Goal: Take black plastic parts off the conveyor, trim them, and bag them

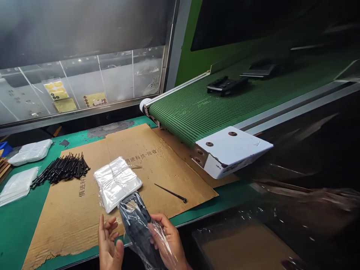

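At bottom centre, an oblong black plastic part point(135, 222) is showing through clear film point(140, 255); at upper right, a wide green conveyor belt point(191, 110) is displaying dark stripes.

A green counter point(17, 228) runs along the left and lower middle of the frame. A large brown cardboard sheet point(75, 225), printed with dark characters and ragged along its lower-left edge, lies on it. On the sheet, near the lower centre, sits a tied white packet point(116, 180); right of that lies a single thin black rod point(170, 192). A heap of black rods point(63, 167) straddles sheet and bare green surface. At far left rest a white bundle point(32, 152) and, below it, a flat white stack point(18, 185).
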Demonstrator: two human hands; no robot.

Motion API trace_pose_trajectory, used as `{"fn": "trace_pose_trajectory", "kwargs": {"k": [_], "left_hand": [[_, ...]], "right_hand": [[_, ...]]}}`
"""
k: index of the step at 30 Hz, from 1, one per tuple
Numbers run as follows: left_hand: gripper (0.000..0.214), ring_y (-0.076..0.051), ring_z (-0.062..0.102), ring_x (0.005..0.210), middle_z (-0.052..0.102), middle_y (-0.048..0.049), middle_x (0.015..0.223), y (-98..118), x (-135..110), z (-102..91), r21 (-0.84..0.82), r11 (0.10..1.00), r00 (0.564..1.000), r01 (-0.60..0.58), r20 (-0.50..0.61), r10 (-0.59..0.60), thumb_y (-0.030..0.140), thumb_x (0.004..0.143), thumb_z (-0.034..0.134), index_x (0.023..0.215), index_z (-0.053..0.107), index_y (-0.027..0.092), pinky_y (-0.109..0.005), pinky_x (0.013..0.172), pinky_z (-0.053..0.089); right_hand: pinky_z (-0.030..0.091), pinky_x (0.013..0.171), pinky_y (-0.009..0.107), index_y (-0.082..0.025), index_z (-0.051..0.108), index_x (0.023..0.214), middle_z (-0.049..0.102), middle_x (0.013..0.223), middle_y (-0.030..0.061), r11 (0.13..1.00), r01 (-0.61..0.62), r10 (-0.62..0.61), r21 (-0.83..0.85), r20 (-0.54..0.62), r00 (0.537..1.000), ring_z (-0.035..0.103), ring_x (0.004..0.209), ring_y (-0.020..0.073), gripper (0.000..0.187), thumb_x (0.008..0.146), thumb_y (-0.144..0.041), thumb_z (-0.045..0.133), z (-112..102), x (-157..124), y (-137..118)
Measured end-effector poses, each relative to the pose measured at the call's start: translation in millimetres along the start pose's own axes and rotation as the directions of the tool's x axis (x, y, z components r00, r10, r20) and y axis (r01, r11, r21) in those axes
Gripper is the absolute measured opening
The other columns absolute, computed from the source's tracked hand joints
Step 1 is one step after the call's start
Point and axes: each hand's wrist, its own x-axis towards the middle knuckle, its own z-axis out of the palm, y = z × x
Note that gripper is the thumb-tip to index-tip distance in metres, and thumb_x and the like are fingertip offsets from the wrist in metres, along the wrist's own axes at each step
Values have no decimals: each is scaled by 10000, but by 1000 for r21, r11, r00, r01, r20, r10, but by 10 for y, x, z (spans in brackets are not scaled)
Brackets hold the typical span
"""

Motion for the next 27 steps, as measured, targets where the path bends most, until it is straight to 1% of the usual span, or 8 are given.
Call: {"fn": "trace_pose_trajectory", "kwargs": {"k": [2, 4, 6, 10, 15, 18, 23, 27], "left_hand": [[487, -265, 613, 968, 670, -111, 999, 50, 53, 40, -334, 881, 937, 337, 27, -348, 444, 747, 605, 1169, 574, 203, -371, 834, 479], [321, -263, 650, 890, 717, -82, 863, 95, 95, 77, -557, 607, 795, 566, 176, -580, 344, 701, 676, 983, 678, 194, -390, 861, 467], [140, -244, 670, 823, 736, -55, 786, 132, 150, 80, -632, 438, 721, 640, 294, -628, 244, 659, 709, 791, 723, 199, -389, 872, 464], [76, -202, 686, 733, 745, -27, 722, 207, 295, 35, -721, 301, 704, 624, 352, -617, 158, 616, 701, 644, 728, 224, -384, 879, 471], [73, -186, 684, 643, 736, -34, 674, 297, 351, 63, -680, 403, 692, 612, 214, -690, 151, 674, 646, 641, 704, 180, -365, 815, 512], [89, -152, 671, 617, 721, 1, 659, 343, 289, 121, -599, 578, 714, 554, -16, -700, 118, 653, 683, 726, 679, 169, -268, 673, 539], [278, -213, 677, 713, 718, -14, 722, 390, 125, 198, -449, 706, 787, 548, -9, -616, 264, 584, 765, 833, 664, 190, -305, 651, 548], [239, -295, 675, 766, 708, -57, 672, 360, 52, 98, -259, 699, 744, 666, 162, -648, 375, 608, 729, 765, 688, 199, -414, 727, 538]], "right_hand": [[378, 445, 213, -166, 618, 767, 511, 544, -9, 990, 120, -117, -78, 36, 992, 451, 474, 109, 439, 722, -600, 568, 20, -89, 25], [406, 504, 229, -171, 634, 753, 547, 568, 16, 961, 233, -224, -152, 76, 972, 489, 513, 127, 422, 806, -560, 481, 19, -151, 44], [406, 505, 226, -173, 627, 731, 561, 568, 25, 943, 266, -254, -200, 87, 963, 499, 509, 131, 437, 855, -532, 410, -11, -185, 52], [396, 518, 227, -189, 552, 642, 537, 560, 14, 887, 293, -271, -357, 110, 956, 483, 511, 128, 386, 889, -441, 395, -154, -247, 39], [402, 545, 245, -202, 567, 639, 551, 569, 7, 742, 377, -148, -554, 414, 898, 490, 523, 134, 328, 894, -312, 394, -441, -328, -7], [473, 675, 273, -208, 594, 998, 649, 808, 59, 827, 280, -161, -488, 271, 949, 599, 722, 179, 226, 878, -309, 430, -575, -338, -32], [327, 1007, 412, -166, 232, 1409, 446, 1327, 164, 904, 289, -189, -315, 312, 931, 414, 1217, 297, 951, 637, -384, 743, -453, -355, -152], [449, 613, 220, -137, 655, 961, 609, 728, 13, 954, 71, 104, -291, 544, 833, 573, 671, 145, 275, 763, -313, 582, -290, -339, -218]]}}
